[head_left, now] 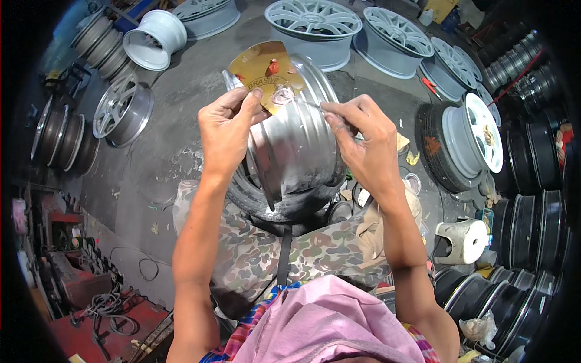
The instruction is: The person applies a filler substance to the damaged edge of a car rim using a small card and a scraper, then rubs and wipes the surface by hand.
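Pinched between thumb and fingers, my left hand (pixel 227 124) holds up a yellow-brown sanding disc (pixel 259 60). A pale pinkish dab of putty (pixel 282 94) sits near its lower edge, with a red-orange dab (pixel 273 66) above. My right hand (pixel 366 136) grips a thin, slim tool (pixel 310 105), which points left toward the pale dab; whether it touches cannot be made out. Below both hands, a bare silver wheel rim (pixel 296 154) stands on its side on a dark tyre (pixel 257 202) between my knees.
Several white-grey painted wheels (pixel 313 23) stand in an arc beyond. At right are a tyre with a white wheel (pixel 484 133), a white stool (pixel 462 241) and stacked dark rims (pixel 523 230). A red metal box (pixel 109 330) with coiled cable sits at lower left.
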`<state>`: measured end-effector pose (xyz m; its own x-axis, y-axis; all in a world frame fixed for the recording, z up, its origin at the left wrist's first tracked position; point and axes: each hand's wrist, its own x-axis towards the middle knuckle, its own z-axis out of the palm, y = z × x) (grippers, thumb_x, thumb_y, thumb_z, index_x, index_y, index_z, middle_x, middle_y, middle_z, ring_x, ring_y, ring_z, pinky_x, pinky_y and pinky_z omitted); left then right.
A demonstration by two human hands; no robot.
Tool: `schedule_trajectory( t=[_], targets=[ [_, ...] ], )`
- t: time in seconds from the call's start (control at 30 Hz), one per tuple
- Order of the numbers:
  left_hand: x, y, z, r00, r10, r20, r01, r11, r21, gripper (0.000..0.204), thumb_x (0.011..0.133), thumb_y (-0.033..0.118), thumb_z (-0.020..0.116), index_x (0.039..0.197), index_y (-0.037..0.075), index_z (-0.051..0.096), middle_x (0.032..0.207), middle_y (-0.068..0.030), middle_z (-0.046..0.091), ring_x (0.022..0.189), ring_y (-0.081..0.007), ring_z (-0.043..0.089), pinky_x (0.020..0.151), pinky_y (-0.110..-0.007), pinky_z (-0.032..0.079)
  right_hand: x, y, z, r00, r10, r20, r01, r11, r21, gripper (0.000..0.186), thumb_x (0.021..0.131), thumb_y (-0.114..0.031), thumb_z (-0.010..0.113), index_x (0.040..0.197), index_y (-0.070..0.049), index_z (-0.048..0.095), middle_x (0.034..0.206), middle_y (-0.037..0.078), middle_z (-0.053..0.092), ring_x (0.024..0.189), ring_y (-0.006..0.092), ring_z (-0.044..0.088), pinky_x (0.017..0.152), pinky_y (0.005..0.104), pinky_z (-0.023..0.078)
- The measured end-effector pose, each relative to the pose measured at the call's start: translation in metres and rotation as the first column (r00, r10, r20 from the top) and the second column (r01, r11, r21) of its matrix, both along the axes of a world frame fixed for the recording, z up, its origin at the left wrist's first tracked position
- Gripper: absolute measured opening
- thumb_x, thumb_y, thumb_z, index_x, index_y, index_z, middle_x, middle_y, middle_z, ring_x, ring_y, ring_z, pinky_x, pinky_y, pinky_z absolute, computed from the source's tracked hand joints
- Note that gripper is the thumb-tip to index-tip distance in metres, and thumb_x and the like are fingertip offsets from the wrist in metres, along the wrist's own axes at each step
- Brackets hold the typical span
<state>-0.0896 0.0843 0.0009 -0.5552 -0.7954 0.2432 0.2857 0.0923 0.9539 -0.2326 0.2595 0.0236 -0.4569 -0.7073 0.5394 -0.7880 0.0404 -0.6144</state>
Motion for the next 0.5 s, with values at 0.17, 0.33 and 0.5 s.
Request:
schedule_trajectory(
  t=[0.17, 0.33, 0.5],
  targets=[
    [-0.007, 0.006, -0.001, 1.000, 0.000, -0.002, 0.000, 1.000, 0.026, 0.016, 0.100, 0.011, 0.070, 0.097, -0.005, 0.072, 0.082, -0.0014, 0.065, 0.074, -0.0056, 0.061, 0.074, -0.026, 0.060, 0.005, -0.003, -0.004, 0.999, 0.049, -0.014, -0.049, 0.996, -0.071, 0.016, 0.090, -0.005, 0.073, 0.105, -0.005, 0.077, 0.085, 0.011, 0.061, 0.074, 0.0261, 0.064, 0.068, 0.0363, 0.050],
    [-0.008, 0.007, -0.001, 0.998, -0.006, -0.056, 0.008, 0.999, 0.045, 0.019, 0.099, 0.010, 0.071, 0.103, -0.008, 0.072, 0.087, -0.0052, 0.068, 0.077, -0.0086, 0.065, 0.075, -0.027, 0.061, 0.004, -0.001, 0.002, 1.000, -0.011, 0.018, 0.012, 1.000, -0.029, 0.018, 0.090, -0.005, 0.073, 0.107, -0.007, 0.078, 0.086, 0.010, 0.062, 0.074, 0.0238, 0.063, 0.067, 0.0350, 0.050],
    [-0.005, -0.001, -0.006, 0.998, -0.036, -0.041, 0.036, 0.999, -0.009, 0.022, 0.100, 0.009, 0.069, 0.108, -0.011, 0.072, 0.096, -0.0121, 0.074, 0.086, -0.0161, 0.073, 0.079, -0.031, 0.064, 0.004, 0.001, -0.001, 0.999, 0.032, -0.033, -0.032, 1.000, 0.003, 0.018, 0.090, -0.005, 0.073, 0.108, -0.007, 0.078, 0.084, 0.009, 0.062, 0.071, 0.0204, 0.062, 0.064, 0.0324, 0.048]
  ],
)
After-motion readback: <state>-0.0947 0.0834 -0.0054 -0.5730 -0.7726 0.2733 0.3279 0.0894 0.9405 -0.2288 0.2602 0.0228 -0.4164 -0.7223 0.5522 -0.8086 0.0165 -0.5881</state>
